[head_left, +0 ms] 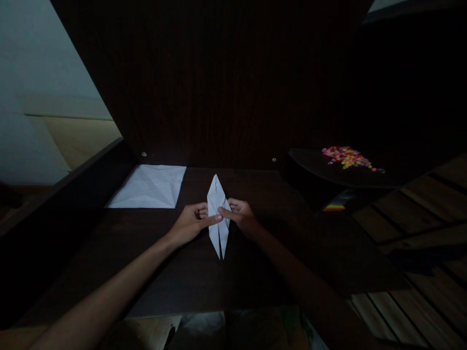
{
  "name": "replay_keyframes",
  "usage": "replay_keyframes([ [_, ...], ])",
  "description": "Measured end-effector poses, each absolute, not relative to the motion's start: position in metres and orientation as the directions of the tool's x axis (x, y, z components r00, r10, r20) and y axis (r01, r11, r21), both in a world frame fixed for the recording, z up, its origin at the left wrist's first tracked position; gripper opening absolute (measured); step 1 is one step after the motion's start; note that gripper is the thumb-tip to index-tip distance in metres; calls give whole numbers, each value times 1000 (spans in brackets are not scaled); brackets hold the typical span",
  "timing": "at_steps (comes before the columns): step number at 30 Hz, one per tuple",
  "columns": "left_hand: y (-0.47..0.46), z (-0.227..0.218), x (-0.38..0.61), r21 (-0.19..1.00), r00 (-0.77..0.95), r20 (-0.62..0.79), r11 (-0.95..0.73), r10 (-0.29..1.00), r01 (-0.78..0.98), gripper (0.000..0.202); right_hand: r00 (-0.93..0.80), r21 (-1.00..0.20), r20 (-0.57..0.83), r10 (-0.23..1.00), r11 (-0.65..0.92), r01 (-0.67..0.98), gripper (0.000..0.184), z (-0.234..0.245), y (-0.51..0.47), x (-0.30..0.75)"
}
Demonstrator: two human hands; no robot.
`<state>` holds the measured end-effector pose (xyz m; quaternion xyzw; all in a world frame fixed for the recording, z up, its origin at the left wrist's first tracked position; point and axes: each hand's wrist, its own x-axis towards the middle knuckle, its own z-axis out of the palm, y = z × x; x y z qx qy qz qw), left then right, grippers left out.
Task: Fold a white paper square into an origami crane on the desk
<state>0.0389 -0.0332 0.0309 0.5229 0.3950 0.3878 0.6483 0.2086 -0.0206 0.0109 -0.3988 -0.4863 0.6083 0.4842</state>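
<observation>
A white folded paper (216, 194), long and narrow with pointed ends, is held in the middle of the view above the dark desk. Its near end splits into two points with a dark gap between them. My left hand (189, 222) grips its left edge, thumb on top and fingers curled by the side. From the right, my right hand (242, 216) pinches the opposite edge, its thumb lying across the centre close to the left thumb. The fingertips under the paper are hidden.
A creased white paper sheet (153, 187) lies flat at the desk's back left, beside a low side wall (73, 194). On a curved shelf (310, 163) at right sits a pile of small colourful pieces (346, 157). A tall dark panel (211, 87) closes off the back.
</observation>
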Motion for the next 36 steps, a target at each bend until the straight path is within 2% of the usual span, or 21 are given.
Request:
replay_keyframes([
  [12,-34,35,38,986,392,-131,162,911,-47,39,-165,-990,63,984,41,-135,25,13,-21,208],
  [16,-34,35,38,986,426,-132,161,895,-32,33,-122,-991,76,990,61,-118,22,15,-20,208],
  [29,-34,35,36,989,496,-122,147,860,-12,32,-82,-990,110,990,102,-97,27,10,-19,209],
  [33,-34,34,37,988,447,-99,142,889,-63,38,-92,-987,122,988,111,-115,26,15,-21,208],
  [36,-33,34,37,987,339,-44,93,940,-129,39,-202,-991,91,975,70,-110,24,17,-23,209],
])
